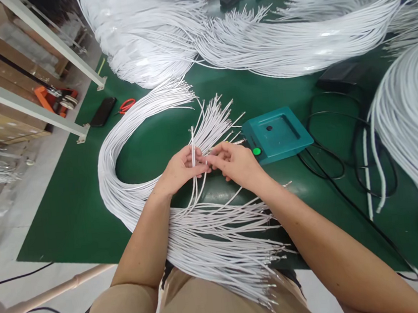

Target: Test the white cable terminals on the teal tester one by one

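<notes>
My left hand [185, 170] is closed on a few white cables [193, 153] that stand up between its thumb and fingers. Close beside it, my right hand [235, 162] pinches at a cable, its fingertips nearly meeting those of the left; the exact piece between them is too small to tell. A long bundle of white cables [108, 174] curves round on the left, and its loose ends fan out behind my hands and below them. Just right of my right hand sits a teal device [279, 134] with a green button.
Large white cable bundles [294, 43] lie along the back, with another bundle [410, 120] at the right. A black phone [103, 112] and red-handled scissors [126, 106] rest at the back left. Black cords [331, 183] loop over the green table [69, 211] right of the device.
</notes>
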`<state>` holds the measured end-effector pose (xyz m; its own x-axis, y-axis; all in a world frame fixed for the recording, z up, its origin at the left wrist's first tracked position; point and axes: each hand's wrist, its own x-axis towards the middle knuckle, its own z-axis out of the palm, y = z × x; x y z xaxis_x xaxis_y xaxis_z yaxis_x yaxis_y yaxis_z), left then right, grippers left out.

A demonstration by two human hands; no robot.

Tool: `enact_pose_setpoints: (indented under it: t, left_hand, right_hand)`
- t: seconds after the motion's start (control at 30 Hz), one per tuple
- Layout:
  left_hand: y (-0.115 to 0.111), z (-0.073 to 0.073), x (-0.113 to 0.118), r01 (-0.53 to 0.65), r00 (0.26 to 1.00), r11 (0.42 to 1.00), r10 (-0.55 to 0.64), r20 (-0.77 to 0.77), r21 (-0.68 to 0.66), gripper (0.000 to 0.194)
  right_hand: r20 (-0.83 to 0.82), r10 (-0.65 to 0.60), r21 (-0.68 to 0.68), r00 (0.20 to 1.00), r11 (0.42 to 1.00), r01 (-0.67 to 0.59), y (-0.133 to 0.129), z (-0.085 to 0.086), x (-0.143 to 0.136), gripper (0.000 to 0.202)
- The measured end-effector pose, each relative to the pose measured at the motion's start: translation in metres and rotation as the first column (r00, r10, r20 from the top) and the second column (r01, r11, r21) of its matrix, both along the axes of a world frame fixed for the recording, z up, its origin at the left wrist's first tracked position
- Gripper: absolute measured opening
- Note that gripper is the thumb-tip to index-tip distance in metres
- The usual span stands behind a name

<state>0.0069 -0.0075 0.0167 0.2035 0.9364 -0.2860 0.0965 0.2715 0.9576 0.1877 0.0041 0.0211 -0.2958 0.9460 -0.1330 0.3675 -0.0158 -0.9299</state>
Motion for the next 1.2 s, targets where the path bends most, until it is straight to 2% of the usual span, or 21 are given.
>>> enact_pose_setpoints:
  t: [0.1, 0.2, 0.37, 0.43, 0.53, 0.6, 0.63, 0.7, 0.77, 0.8, 0.9, 1.13, 1.2]
  left_hand:
    - [-0.003, 0.002, 0.004, 0.001, 1.000, 0.999, 0.000, -0.025, 0.047, 0.038]
    - [-0.005, 0.003, 0.006, 0.015, 0.999, 0.998, -0.012, -0.049, 0.060, 0.038]
    - [-0.004, 0.003, 0.005, 0.012, 0.999, 0.998, -0.009, -0.047, 0.067, 0.034]
    - [-0.004, 0.002, 0.005, -0.004, 1.000, 0.998, 0.004, -0.005, 0.064, 0.033]
    - [-0.004, 0.001, 0.007, -0.019, 0.996, 0.997, 0.014, 0.084, 0.068, 0.032]
    - [-0.004, 0.001, 0.009, -0.011, 0.993, 0.997, 0.001, 0.121, 0.080, 0.032]
    - [-0.004, 0.001, 0.009, -0.004, 0.992, 0.996, -0.007, 0.123, 0.088, 0.033]
    - [-0.004, 0.001, 0.010, 0.014, 0.994, 0.995, -0.025, 0.110, 0.097, 0.034]
    - [-0.004, 0.000, 0.010, 0.033, 0.994, 0.994, -0.043, 0.098, 0.103, 0.034]
    - [-0.004, 0.000, 0.010, 0.043, 0.994, 0.993, -0.053, 0.096, 0.106, 0.035]
    - [-0.004, 0.000, 0.009, 0.075, 0.990, 0.991, -0.087, 0.107, 0.111, 0.035]
    - [-0.005, 0.005, 0.007, 0.085, 0.991, 0.990, -0.095, 0.090, 0.108, 0.026]
    - [-0.006, 0.006, 0.006, 0.092, 0.991, 0.988, -0.103, 0.084, 0.125, 0.042]
  right_hand:
    - [-0.122, -0.056, -0.069, 0.991, 0.997, 0.047, 0.001, -0.006, -0.003, 0.031]
    - [-0.257, -0.099, -0.123, 0.961, 0.990, 0.069, 0.000, -0.009, -0.007, 0.028]
    - [-0.477, -0.151, -0.228, 0.866, 0.973, 0.044, 0.001, -0.008, -0.008, 0.023]
    - [-0.563, -0.176, -0.296, 0.808, 0.955, 0.001, 0.002, -0.007, -0.007, 0.020]
    - [-0.693, -0.214, -0.425, 0.688, 0.893, -0.151, 0.002, -0.007, -0.006, 0.020]
    - [-0.730, -0.226, -0.461, 0.645, 0.860, -0.220, 0.001, -0.007, -0.006, 0.022]
    - [-0.723, -0.227, -0.460, 0.653, 0.863, -0.210, 0.001, -0.006, -0.006, 0.023]
    - [-0.667, -0.218, -0.417, 0.713, 0.902, -0.114, 0.000, -0.003, -0.007, 0.018]
    - [-0.590, -0.185, -0.300, 0.786, 0.954, 0.000, -0.001, 0.000, -0.007, 0.009]
    - [-0.558, -0.161, -0.229, 0.814, 0.973, 0.034, -0.001, 0.002, -0.007, 0.015]
    - [-0.508, -0.090, -0.107, 0.856, 0.993, 0.041, 0.000, 0.006, -0.006, 0.017]
    - [-0.491, -0.132, -0.142, 0.861, 0.987, 0.070, 0.003, 0.001, -0.002, 0.013]
    - [-0.495, -0.132, -0.138, 0.859, 0.988, 0.072, 0.004, -0.001, -0.001, 0.013]
